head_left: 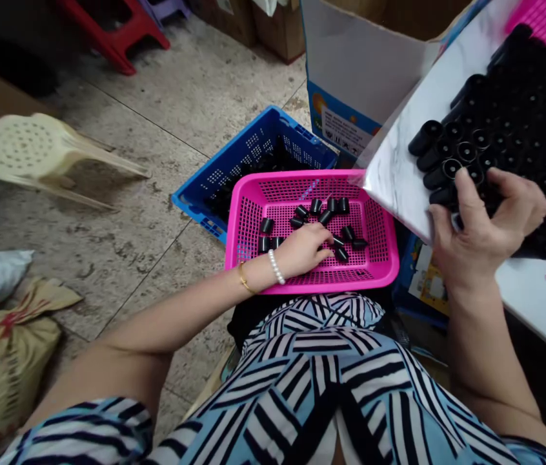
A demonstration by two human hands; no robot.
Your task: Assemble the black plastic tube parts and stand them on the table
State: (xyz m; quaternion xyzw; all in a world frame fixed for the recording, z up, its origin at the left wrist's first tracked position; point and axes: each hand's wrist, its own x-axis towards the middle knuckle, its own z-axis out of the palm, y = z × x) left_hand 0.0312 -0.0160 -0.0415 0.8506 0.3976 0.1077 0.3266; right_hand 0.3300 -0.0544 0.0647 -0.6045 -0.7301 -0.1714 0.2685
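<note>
My left hand, with a pearl bracelet at the wrist, reaches into a pink plastic basket. Its thumb and fingers are slightly apart, their tips beside short black cylindrical caps. More such caps, such as one black cap, lie scattered on the basket floor. On the white marbled tabletop at the right stands a dense cluster of black cylindrical pieces. My right hand rests at its near edge with fingers spread, fingertips touching the pieces. What lies under the right palm is hidden.
Behind the basket, a blue crate holds dark pieces. A large cardboard box stands beyond the table corner. To the left are a cream stool and a tied sack. A red stool is farther back.
</note>
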